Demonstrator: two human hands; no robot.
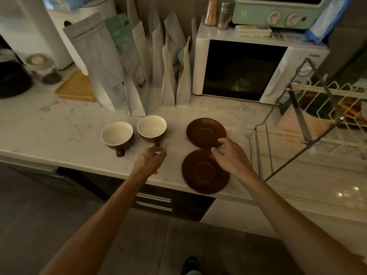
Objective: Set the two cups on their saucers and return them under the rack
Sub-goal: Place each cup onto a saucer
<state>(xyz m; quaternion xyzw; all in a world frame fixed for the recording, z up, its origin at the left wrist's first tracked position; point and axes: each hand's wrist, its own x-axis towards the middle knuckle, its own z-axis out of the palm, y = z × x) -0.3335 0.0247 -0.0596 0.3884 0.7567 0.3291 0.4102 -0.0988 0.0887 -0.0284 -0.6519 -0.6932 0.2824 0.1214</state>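
Both hands are empty and part open: the left hand (153, 157) reaches for the nearer cup's (152, 129) handle, the right hand (228, 153) hovers over the saucers (205, 171). The near saucer overhangs the counter (59, 132) edge; a nudge could tip it off.

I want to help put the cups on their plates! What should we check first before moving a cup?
1. Both saucers bare and ready: near saucer and far saucer hold nothing. Ok.
2. Cups empty: left cup and right cup look empty. Ok.
3. Left hand near the right cup's handle: close, not gripping. Ok.
4. Right hand off the saucers: it rests over both rims. Not ok.
5. Space under the rack: cannot tell.
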